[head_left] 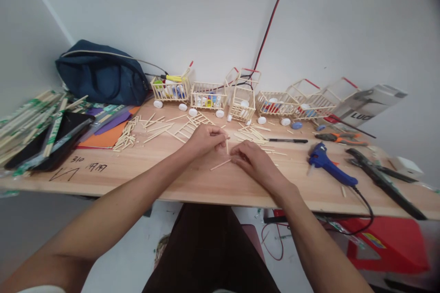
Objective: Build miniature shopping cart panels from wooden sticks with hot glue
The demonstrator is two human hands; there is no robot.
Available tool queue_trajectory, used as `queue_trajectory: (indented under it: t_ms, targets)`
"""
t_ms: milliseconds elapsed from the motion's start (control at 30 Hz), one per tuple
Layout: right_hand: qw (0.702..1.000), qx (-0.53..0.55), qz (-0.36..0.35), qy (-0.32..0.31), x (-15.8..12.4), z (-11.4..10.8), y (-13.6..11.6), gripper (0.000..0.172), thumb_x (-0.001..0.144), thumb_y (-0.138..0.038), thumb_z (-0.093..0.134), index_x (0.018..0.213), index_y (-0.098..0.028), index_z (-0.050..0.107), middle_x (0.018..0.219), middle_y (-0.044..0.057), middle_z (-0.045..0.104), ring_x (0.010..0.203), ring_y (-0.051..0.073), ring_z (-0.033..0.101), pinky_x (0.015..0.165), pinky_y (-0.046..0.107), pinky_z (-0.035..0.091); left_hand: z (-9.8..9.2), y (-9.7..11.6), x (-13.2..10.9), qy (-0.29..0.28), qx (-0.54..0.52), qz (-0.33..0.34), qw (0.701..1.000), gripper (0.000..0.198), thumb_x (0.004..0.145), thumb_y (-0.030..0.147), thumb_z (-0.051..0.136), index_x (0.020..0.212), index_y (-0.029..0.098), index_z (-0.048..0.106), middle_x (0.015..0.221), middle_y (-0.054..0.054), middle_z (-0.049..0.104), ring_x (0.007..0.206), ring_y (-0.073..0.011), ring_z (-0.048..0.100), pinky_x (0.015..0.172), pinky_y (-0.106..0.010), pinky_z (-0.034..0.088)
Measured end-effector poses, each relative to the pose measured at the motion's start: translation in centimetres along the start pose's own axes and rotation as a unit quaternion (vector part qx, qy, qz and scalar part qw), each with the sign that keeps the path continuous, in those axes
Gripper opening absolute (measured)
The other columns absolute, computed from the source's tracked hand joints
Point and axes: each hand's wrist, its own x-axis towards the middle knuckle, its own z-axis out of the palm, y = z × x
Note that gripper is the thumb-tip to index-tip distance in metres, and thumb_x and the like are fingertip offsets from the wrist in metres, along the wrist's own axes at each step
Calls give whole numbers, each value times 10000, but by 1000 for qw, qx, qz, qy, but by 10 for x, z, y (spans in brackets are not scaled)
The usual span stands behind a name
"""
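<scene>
My left hand pinches a short wooden stick that points down toward the tabletop. Close beside it, my right hand has its fingertips closed on the end of another thin wooden stick, which lies low and slanted to the left. The two hands are a small gap apart. Behind my left hand lies a ladder-like stick frame, and a loose pile of sticks is behind my right hand.
Several miniature stick shopping carts line the wall. To the right are a black pen, a blue glue gun, pliers and a black cutter tool. At left are a blue bag and bagged sticks.
</scene>
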Motion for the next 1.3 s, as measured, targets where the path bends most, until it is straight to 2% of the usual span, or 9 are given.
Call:
queue_trajectory:
  t_ms: [100, 267, 467, 733, 900, 1167, 1300]
  targets:
    - [999, 32, -20, -3, -1, 0, -1, 65, 872, -209, 595, 932, -222, 614, 925, 48, 624, 906, 197, 542, 812, 337, 415, -1, -3, 2, 0, 0, 7, 1000, 106, 698, 209, 653, 658, 114, 673, 555, -2, 633, 445, -58, 468, 476, -185, 374]
    - [1000, 23, -13, -8, 4, 5, 0, 62, 853, -183, 579, 799, -210, 593, 842, 42, 617, 840, 192, 535, 772, 327, 404, -1, -7, 4, 8, 4, 6, 1000, 155, 703, 269, 646, 678, 119, 679, 561, -3, 631, 444, -67, 467, 473, -201, 372]
    - [990, 107, 88, 40, 4, 8, 0, 62, 856, -236, 558, 816, -215, 600, 712, -21, 616, 656, 136, 526, 650, 267, 390, 0, -7, 4, -2, 18, 9, 1000, 234, 689, 351, 679, 747, 125, 703, 608, -17, 658, 500, -90, 507, 512, -219, 380]
    - [948, 265, 162, 66, 3, 9, -3, 150, 816, -343, 619, 840, -195, 611, 731, -9, 647, 644, 129, 556, 614, 258, 407, 2, -5, 2, 20, 52, 54, 997, 254, 711, 371, 651, 765, 127, 698, 647, -26, 679, 617, -124, 577, 627, -239, 430]
    - [929, 324, 165, 73, 5, 9, -5, 191, 776, -374, 657, 814, -193, 605, 736, -5, 657, 654, 129, 587, 628, 260, 443, 2, -4, 1, 18, 60, 78, 995, 274, 734, 400, 630, 760, 134, 692, 674, -34, 686, 617, -122, 568, 611, -237, 428]
    - [925, 334, 166, 67, 7, 8, -8, 204, 764, -390, 659, 806, -201, 598, 730, -4, 658, 675, 140, 610, 664, 281, 480, 1, -11, 4, 10, 58, 87, 994, 262, 750, 378, 634, 791, 130, 711, 690, -34, 695, 644, -126, 588, 627, -235, 444]
    - [933, 321, 153, 54, 6, 9, -5, 177, 784, -362, 639, 824, -195, 596, 747, -10, 644, 682, 132, 593, 673, 271, 454, 1, -10, 4, 10, 46, 75, 996, 252, 730, 363, 655, 792, 126, 711, 679, -31, 690, 627, -119, 574, 612, -229, 432]
